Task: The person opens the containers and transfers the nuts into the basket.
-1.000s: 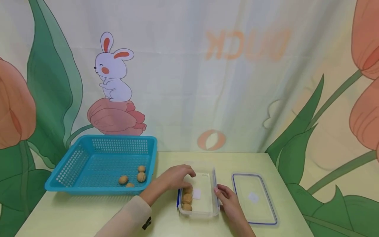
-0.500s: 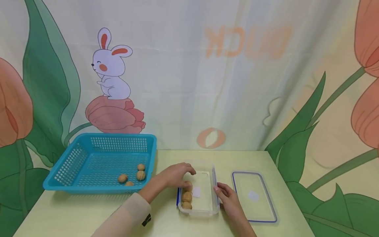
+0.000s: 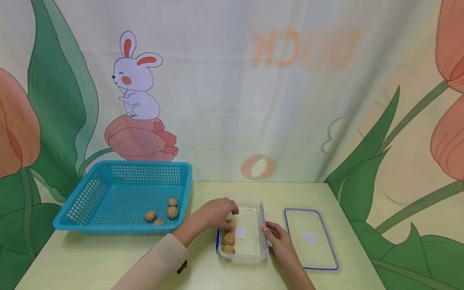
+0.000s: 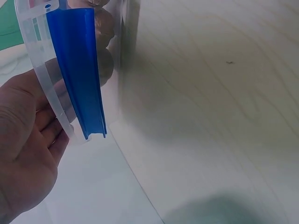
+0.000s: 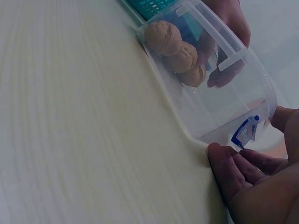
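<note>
A clear plastic food container (image 3: 250, 256) with blue side clips stands without its lid on the table. Three walnuts (image 3: 228, 238) line its left wall inside. My left hand (image 3: 216, 213) reaches over that wall, thumb against the farthest walnut and loosely bent fingers apart from it. In the left wrist view a blue clip (image 4: 78, 70) hangs down outside the wall, partly covering the walnuts. My right hand (image 3: 281, 245) holds the container's right side, thumb at the rim and fingers outside, by another clip (image 5: 246, 130).
A turquoise basket (image 3: 123, 230) at the left holds several walnuts (image 3: 172, 212) in its near right corner. The clear lid (image 3: 319, 237) with a blue seal lies right of the container. A small black object (image 3: 182, 267) sits beside the left sleeve. A printed curtain (image 3: 217, 100) hangs behind the table.
The farthest walnut in the container shows more from under my left hand, which has eased slightly off it. My right hand keeps its hold. The head view has tilted a little downward.
</note>
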